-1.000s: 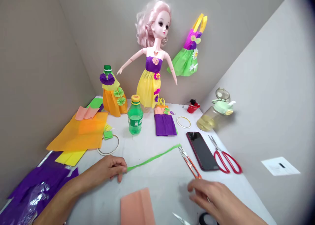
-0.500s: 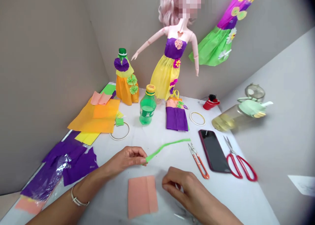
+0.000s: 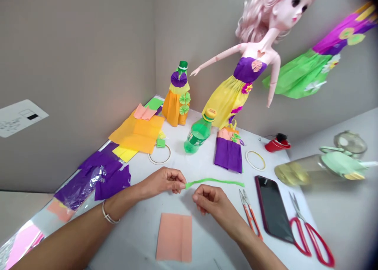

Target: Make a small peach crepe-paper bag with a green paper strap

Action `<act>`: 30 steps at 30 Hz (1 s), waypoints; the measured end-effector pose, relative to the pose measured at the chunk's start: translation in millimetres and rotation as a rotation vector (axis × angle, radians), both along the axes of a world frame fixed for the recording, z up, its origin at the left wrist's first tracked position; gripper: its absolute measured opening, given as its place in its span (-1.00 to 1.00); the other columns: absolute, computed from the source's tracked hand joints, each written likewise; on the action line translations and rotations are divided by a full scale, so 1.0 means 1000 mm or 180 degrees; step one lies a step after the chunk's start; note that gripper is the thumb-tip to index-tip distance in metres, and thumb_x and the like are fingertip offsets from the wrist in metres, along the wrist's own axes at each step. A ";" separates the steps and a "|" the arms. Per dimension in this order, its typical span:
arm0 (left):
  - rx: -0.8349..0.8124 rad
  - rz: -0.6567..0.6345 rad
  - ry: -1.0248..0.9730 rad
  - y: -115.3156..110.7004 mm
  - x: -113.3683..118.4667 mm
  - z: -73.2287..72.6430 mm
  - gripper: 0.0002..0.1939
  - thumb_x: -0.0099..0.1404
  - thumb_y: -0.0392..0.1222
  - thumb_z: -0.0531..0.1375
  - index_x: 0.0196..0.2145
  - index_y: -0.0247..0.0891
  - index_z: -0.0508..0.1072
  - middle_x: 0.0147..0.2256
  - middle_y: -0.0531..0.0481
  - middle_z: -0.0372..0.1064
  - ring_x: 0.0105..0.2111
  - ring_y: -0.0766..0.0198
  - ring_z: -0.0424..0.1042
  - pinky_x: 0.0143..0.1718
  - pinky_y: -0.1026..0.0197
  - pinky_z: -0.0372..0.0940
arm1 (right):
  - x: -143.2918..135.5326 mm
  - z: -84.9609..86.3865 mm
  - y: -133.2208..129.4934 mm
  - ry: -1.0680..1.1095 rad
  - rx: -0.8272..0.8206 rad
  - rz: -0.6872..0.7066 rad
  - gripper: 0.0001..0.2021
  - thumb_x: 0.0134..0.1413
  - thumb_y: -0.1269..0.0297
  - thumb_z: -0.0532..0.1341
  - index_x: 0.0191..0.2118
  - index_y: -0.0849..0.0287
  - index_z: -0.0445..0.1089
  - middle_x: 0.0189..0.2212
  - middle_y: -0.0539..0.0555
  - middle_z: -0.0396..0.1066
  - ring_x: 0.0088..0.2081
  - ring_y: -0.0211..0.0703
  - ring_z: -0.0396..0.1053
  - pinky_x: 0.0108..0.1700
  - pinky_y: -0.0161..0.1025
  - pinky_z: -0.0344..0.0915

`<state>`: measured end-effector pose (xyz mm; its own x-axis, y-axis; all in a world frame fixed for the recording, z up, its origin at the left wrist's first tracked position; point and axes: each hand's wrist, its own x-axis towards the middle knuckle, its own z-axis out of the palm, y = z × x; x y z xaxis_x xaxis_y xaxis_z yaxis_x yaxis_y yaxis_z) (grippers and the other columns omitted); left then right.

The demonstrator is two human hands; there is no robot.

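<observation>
My left hand pinches one end of a narrow green crepe paper strip, which runs out to the right above the table. My right hand is just below the strip, its thumb and fingers closed together. Whether anything is between those fingers is hidden. In front of both hands a folded peach crepe paper square lies flat. To the right of my right hand are orange-handled thread snips, partly covered by my forearm.
A green bottle stands behind my hands, near a small purple paper bag. A phone, red scissors and a water bottle are on the right. Orange crepe paper and purple paper lie left. A dressed doll stands behind.
The view has turned left and tilted. My right hand has moved up, away from the peach paper, closer to my left hand and the strip. My left hand still holds the strip's end.
</observation>
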<state>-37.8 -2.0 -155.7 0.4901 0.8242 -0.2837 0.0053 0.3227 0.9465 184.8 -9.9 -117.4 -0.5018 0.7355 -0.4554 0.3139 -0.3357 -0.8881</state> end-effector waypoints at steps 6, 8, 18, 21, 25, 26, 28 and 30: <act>0.0841 0.0327 0.0576 -0.012 0.003 0.014 -0.80 0.28 -0.06 0.22 -0.31 -0.27 0.47 -0.37 0.00 0.40 -0.35 0.29 0.33 -0.27 0.26 0.26 | -0.008 -0.008 -0.008 0.0824 -0.1182 -0.0312 -0.59 0.09 -0.05 0.28 -0.46 0.25 0.35 -0.64 -0.08 0.25 -0.67 -0.46 0.05 -0.58 -0.40 -0.11; 0.1824 0.0266 0.1093 -0.019 0.005 0.015 -0.82 0.38 -0.14 0.11 -0.26 -0.24 0.48 -0.34 -0.03 0.40 -0.32 0.28 0.34 -0.24 0.25 0.24 | -0.013 -0.007 -0.014 0.0987 -0.1206 -0.0502 -0.60 0.10 -0.06 0.28 -0.37 0.27 0.40 -0.56 -0.04 0.32 -0.66 -0.47 0.09 -0.59 -0.41 -0.08; 0.4032 0.0157 0.1985 -0.033 0.014 0.013 -0.78 0.40 -0.39 0.00 -0.22 -0.24 0.41 -0.40 -0.04 0.33 -0.40 0.27 0.32 -0.37 0.25 0.24 | -0.024 -0.007 -0.034 0.1088 -0.0883 -0.1316 -0.58 0.06 -0.09 0.30 -0.42 0.24 0.35 -0.51 -0.02 0.33 -0.62 -0.41 0.19 -0.56 -0.38 0.18; 0.4169 0.0200 0.1884 -0.036 0.018 0.015 -0.81 0.39 -0.40 0.01 -0.25 -0.26 0.40 -0.41 -0.04 0.34 -0.43 0.28 0.32 -0.39 0.25 0.25 | -0.029 -0.010 -0.038 0.1237 -0.0899 -0.1547 -0.59 0.04 -0.07 0.33 -0.42 0.24 0.34 -0.55 -0.05 0.30 -0.63 -0.41 0.16 -0.57 -0.39 0.17; 0.4256 0.0152 0.1751 -0.039 0.022 0.012 -0.82 0.38 -0.40 0.03 -0.25 -0.25 0.41 -0.42 -0.03 0.36 -0.44 0.27 0.34 -0.39 0.24 0.27 | -0.031 -0.009 -0.041 0.1397 -0.0934 -0.1715 -0.62 -0.02 0.00 0.38 -0.41 0.25 0.37 -0.60 -0.07 0.24 -0.61 -0.40 0.14 -0.55 -0.39 0.20; 0.4255 0.0157 0.1718 -0.039 0.023 0.010 -0.81 0.37 -0.41 0.03 -0.23 -0.24 0.41 -0.42 -0.03 0.36 -0.44 0.27 0.34 -0.39 0.24 0.28 | -0.030 -0.008 -0.041 0.1414 -0.0948 -0.1742 -0.63 -0.04 0.00 0.39 -0.41 0.25 0.38 -0.60 -0.07 0.24 -0.61 -0.39 0.14 -0.55 -0.38 0.21; 0.4148 0.0135 0.1587 -0.038 0.023 0.010 -0.77 0.37 -0.43 0.03 -0.12 -0.23 0.41 -0.39 -0.04 0.38 -0.41 0.27 0.37 -0.36 0.25 0.30 | -0.026 -0.006 -0.040 0.1434 -0.0948 -0.1808 -0.63 -0.08 0.02 0.42 -0.39 0.25 0.40 -0.60 -0.07 0.24 -0.59 -0.38 0.15 -0.53 -0.37 0.24; 0.3809 0.0054 0.1426 -0.034 0.019 0.014 -0.74 0.37 -0.40 0.05 -0.03 -0.22 0.37 -0.30 -0.07 0.41 -0.31 0.25 0.42 -0.27 0.25 0.33 | -0.020 -0.002 -0.038 0.1426 -0.0887 -0.1882 -0.64 -0.13 0.06 0.45 -0.38 0.25 0.43 -0.57 -0.07 0.24 -0.56 -0.36 0.18 -0.50 -0.36 0.26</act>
<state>-18.4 -36.3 -141.6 0.5315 0.6840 0.4996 0.4021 -0.7229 0.5620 165.2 -47.9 -119.5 -0.2425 0.8259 -0.5089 -0.3535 -0.5638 -0.7464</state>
